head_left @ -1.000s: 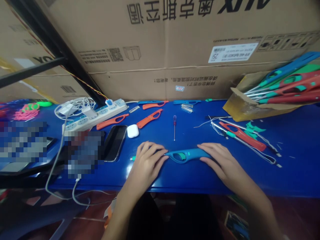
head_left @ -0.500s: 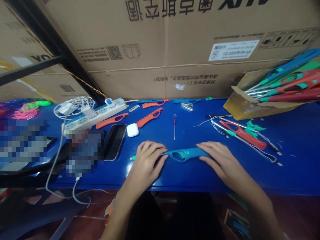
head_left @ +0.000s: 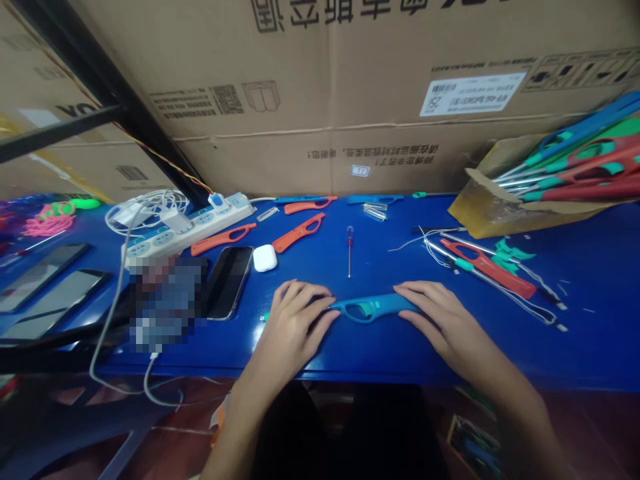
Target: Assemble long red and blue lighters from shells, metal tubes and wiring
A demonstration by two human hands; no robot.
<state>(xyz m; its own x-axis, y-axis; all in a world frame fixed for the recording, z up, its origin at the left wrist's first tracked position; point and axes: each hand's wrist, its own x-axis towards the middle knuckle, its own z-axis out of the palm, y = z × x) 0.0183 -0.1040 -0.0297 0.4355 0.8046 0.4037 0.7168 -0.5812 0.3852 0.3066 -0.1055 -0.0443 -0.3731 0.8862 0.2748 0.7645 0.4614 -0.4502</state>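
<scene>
A blue long-nosed lighter [head_left: 373, 307] with a green trigger lies flat near the front edge of the blue table [head_left: 380, 350]. My left hand [head_left: 295, 320] has its fingers curled over the lighter's nose end, and a small green tip shows at its left. My right hand [head_left: 435, 317] rests its fingers over the handle end and holds it down. Both hands press the lighter against the table.
Behind the lighter lie a small screwdriver [head_left: 349, 250], a white earbud case [head_left: 265, 258], a phone [head_left: 230, 280], orange lighter shells [head_left: 300, 233] and a power strip [head_left: 190, 227]. A red lighter with wires [head_left: 487, 267] and a cardboard box of lighters [head_left: 500, 200] are at the right.
</scene>
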